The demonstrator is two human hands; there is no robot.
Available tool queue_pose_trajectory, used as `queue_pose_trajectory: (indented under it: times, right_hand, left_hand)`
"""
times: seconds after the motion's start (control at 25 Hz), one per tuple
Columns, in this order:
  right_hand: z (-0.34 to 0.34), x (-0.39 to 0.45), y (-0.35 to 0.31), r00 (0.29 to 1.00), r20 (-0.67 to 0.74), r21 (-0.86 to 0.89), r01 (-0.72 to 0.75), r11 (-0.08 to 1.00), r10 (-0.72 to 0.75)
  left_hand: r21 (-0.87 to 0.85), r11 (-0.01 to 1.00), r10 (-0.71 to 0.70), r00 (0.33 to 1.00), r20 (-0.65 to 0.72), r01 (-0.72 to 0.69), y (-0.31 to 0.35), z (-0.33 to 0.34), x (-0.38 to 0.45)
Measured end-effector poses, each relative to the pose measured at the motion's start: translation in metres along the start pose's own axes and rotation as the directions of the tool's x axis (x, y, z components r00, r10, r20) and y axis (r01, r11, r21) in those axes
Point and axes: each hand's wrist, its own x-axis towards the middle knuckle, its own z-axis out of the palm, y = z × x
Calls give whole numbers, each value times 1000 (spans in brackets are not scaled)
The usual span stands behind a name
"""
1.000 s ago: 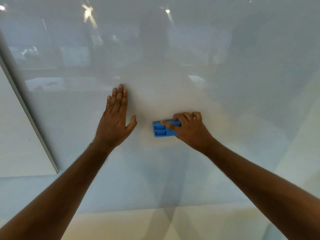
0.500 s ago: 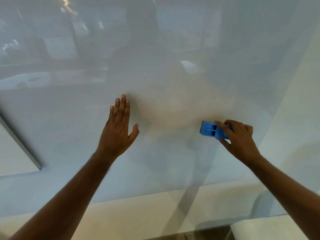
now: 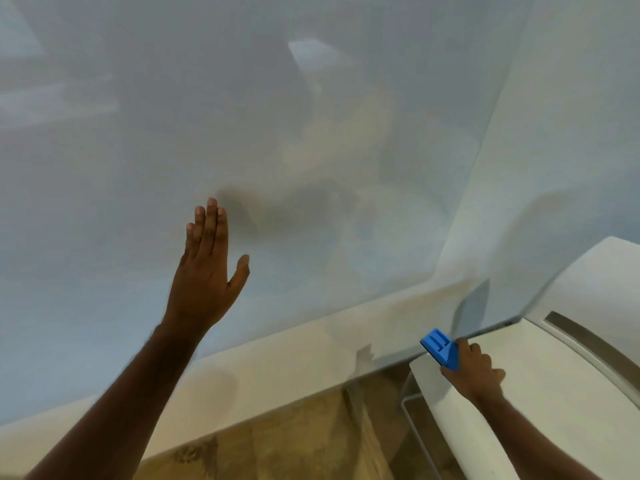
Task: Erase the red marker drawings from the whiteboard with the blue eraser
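Head view is showing me the whiteboard filling most of the frame, its glossy surface carrying only soft reflections; I am seeing no red marks on the part in view. My left hand is raised with fingers straight and close together, thumb spread out to the side, holding nothing. I cannot tell whether the palm is touching the board or sitting just off it; a dark shadow is lying on the board just to the right of the fingertips.

My right hand is low in the frame, below the board's bottom edge, over the near corner of a white desk. Its fingers are curling round the blue eraser, which is sticking out up and to the left of the knuckles, tilted, with its ribbed back facing the camera. The eraser is well apart from the board surface. I cannot tell whether it is touching the desk. Patterned tan floor is showing under the pale ledge beneath the board.
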Motion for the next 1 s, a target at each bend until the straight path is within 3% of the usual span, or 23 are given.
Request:
queue_pose_trajectory:
  times: [0.2, 0.32, 0.88, 1.0]
  right_hand:
    - [45, 3, 59, 955, 157, 37, -258, 965, 250]
    - [58, 7, 81, 933, 194, 54, -318, 947, 302]
    - [91, 15, 87, 944, 175, 156, -308, 938, 281]
    - [94, 16, 87, 952, 107, 144, -299, 943, 286]
  left_hand:
    - [1, 1000, -12, 998, 66, 12, 15, 34, -26]
    - [25, 1000, -21, 991, 130, 18, 22, 52, -37]
    - [13, 999, 36, 978, 206, -39, 45, 78, -49]
    - [14, 999, 42, 977, 208, -46, 44, 84, -52]
